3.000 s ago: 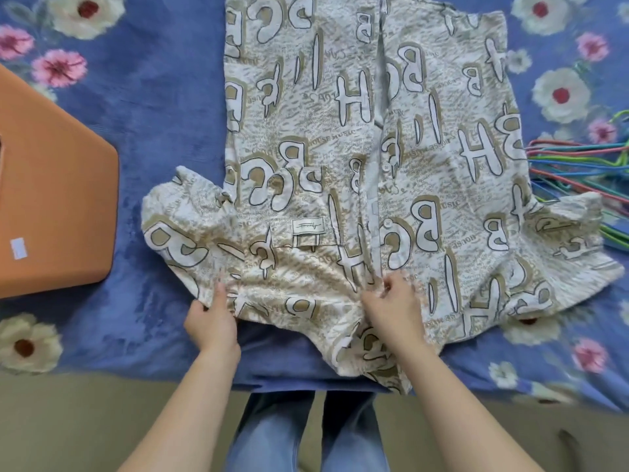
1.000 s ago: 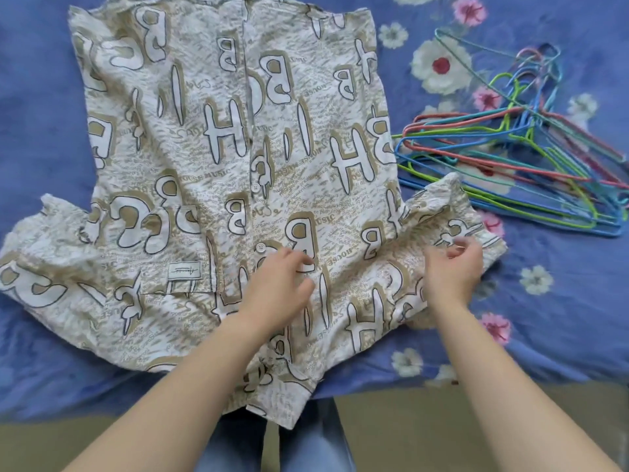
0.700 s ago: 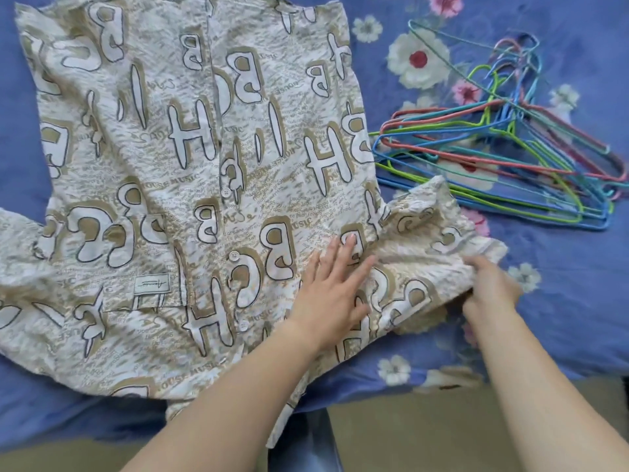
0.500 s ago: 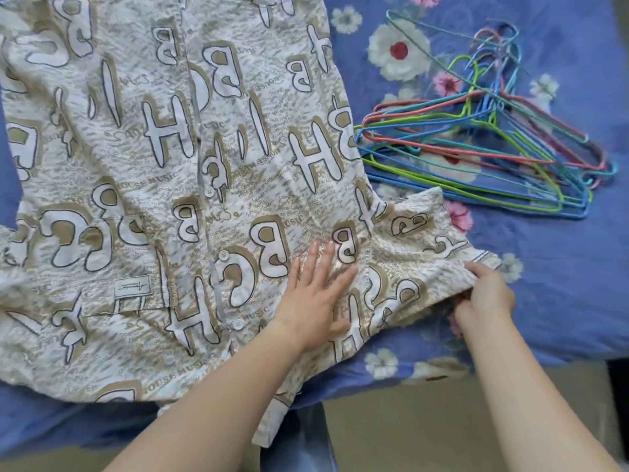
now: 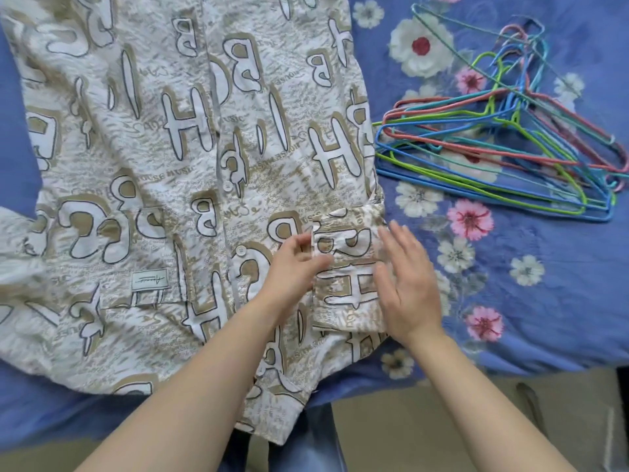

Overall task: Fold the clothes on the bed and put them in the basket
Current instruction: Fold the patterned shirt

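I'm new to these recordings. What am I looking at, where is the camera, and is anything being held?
There is no machine: the arms belong to a person, and the one camera sits on their head, looking down. A printed shirt lies spread on a bed with a blue flowered cover; coloured wire hangers lie beside it. One short sleeve is folded in over the shirt. The left hand is at the sleeve's edge, perhaps pinching it; blur hides that. The right hand lies flat, fingers straight, at the fold.
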{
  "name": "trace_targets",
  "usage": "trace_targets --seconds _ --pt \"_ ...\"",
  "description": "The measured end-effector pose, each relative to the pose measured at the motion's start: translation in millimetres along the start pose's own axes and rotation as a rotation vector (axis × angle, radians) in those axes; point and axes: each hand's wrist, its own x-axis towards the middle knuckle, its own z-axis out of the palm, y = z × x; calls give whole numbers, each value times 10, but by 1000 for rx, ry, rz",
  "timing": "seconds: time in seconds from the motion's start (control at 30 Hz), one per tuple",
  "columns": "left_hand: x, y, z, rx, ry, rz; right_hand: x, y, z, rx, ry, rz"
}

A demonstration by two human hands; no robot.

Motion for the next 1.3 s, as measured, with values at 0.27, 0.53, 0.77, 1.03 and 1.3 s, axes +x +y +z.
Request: trace_targets --seconds 0.27,0.53,0.77,1.03,1.3 --pt "-122 -107 -257 255 214 147 180 13 529 -615 -416 -26" --pt "-702 -38 -1456 194 850 418 -132 -917 1260 -390 -318 -225" --pt "-852 -349 -3027 -350 1347 69 -22 -1962 1925 -409 -537 -449" --pt "-757 -99 -3448 -799 505 -51 81 -2168 2024 -641 -794 -438" --pt "-1041 -3 -3553 -1094 762 206 59 -2250 2073 -658 -806 -376"
